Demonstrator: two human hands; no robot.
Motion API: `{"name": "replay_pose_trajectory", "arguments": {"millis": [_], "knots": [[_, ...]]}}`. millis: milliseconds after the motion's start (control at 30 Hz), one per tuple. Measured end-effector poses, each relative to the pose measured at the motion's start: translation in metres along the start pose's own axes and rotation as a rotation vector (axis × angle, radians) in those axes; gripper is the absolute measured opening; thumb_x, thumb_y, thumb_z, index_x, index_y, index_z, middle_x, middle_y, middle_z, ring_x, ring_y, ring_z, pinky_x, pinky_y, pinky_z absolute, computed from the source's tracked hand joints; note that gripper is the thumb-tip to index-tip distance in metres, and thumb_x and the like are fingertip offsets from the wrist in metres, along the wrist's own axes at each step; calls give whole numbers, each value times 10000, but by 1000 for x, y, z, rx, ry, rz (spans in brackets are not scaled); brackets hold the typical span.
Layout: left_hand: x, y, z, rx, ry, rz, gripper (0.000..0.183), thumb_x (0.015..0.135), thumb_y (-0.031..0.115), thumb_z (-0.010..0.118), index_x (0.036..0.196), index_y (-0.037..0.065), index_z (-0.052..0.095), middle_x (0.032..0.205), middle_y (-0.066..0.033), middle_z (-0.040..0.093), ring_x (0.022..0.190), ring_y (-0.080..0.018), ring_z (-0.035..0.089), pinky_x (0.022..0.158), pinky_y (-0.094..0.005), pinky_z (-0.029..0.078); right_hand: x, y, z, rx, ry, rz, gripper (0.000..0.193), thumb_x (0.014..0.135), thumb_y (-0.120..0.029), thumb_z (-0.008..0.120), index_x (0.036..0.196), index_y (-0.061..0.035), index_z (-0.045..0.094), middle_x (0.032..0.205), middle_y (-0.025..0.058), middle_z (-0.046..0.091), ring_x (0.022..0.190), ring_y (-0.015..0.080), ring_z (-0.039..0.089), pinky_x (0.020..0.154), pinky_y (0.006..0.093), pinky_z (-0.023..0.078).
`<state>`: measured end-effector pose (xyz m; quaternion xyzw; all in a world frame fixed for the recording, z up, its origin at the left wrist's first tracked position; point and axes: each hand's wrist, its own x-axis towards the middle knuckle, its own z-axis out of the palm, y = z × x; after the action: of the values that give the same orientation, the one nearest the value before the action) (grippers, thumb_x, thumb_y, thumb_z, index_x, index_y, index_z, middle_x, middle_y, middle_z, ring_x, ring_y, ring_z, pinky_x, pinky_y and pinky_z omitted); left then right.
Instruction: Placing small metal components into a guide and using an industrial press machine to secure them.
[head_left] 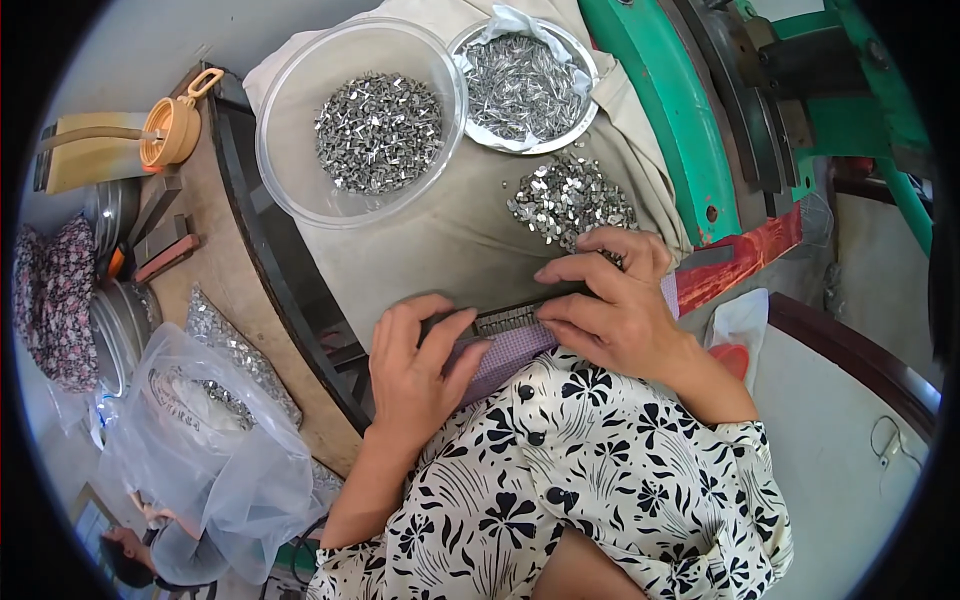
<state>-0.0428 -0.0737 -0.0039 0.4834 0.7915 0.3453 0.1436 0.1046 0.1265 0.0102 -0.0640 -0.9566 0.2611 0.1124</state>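
In front of my body lies a narrow dark strip [508, 322] with a close row of small metal pieces standing along it. My left hand [415, 360] is closed round its left end, the thumb below and the fingers above. My right hand [615, 305] grips the right end with thumb and fingertips, and its palm hides that part. Just beyond the right hand is a loose heap of small shiny metal pieces [570, 200] on the beige cloth [400, 262].
A clear plastic tub [285, 185] of small metal parts stands at the far left of the cloth, beside a lined metal bowl [590, 90] of thin pins. Green machinery [670, 120] borders the right. Plastic bags [225, 480] and an orange lidded cup [172, 130] are left. Another person [185, 555] sits lower left.
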Motion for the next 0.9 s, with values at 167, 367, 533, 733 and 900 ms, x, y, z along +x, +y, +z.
{"name": "replay_pose_trajectory", "arguments": {"millis": [167,367,533,733,900], "knots": [[-6,-3,0,-21,11,-42,371,678,115,854,1024,66,730,1074,-116,631,981,-315,592,831,-407,472,-5,-6,9,-160,81,-32,147,664,-235,787,799,-205,738,1168,-66,654,1210,244,485,985,452,280],[-3,-3,6,17,28,-8,338,691,139,843,1006,86,733,1078,-75,632,986,-293,585,834,-401,442,-10,-15,7,-343,75,-43,190,652,-265,798,832,-238,744,1169,-83,664,1204,235,485,974,444,275],[-2,-3,7,7,33,-18,320,686,139,844,985,94,738,1077,-68,634,1009,-286,577,847,-400,431,-9,-22,7,-451,86,-57,181,665,-264,787,839,-243,740,1179,-76,664,1216,236,486,991,448,273],[-2,-4,7,-7,32,-19,316,685,138,845,980,95,738,1079,-68,633,1014,-287,574,846,-400,429,0,-14,-9,-190,-80,65,204,644,-256,809,844,-251,771,1182,-76,665,1210,261,491,977,450,274],[-2,-4,8,-20,36,-25,319,681,137,848,977,92,736,1080,-70,633,1012,-289,574,847,-401,429,-1,-8,-19,-170,-24,60,165,650,-241,817,810,-236,774,1170,-75,663,1208,269,492,982,457,261]]}}
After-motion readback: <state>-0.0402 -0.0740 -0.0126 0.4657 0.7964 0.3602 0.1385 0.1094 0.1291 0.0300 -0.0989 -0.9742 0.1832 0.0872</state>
